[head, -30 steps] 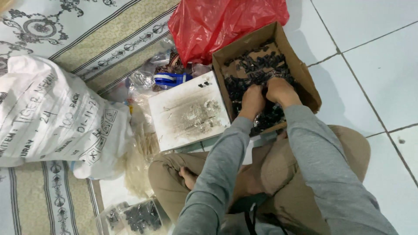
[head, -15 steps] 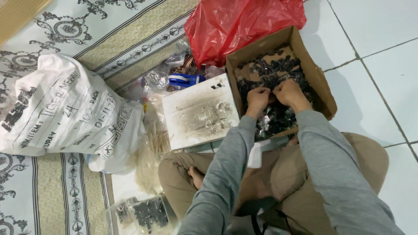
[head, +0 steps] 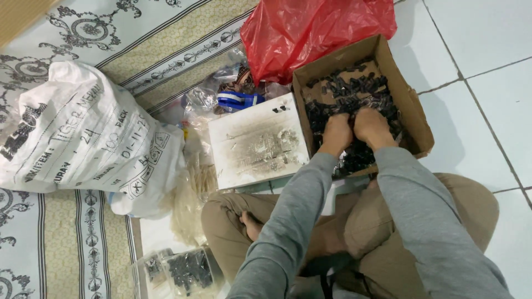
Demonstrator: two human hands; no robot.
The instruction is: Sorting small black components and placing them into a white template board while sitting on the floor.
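Both hands sit close together in the brown cardboard box (head: 410,105) at the far right, left hand (head: 336,133) and right hand (head: 372,126) buried among small black plastic parts (head: 349,88); whether either grip holds anything I cannot tell. Gathering with cupped fingers, low in the box, should prevent spills.

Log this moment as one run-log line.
left hand: in box, on black parts | right hand: same, beside left | grip: unclear | left of box: white board | behind: red bag
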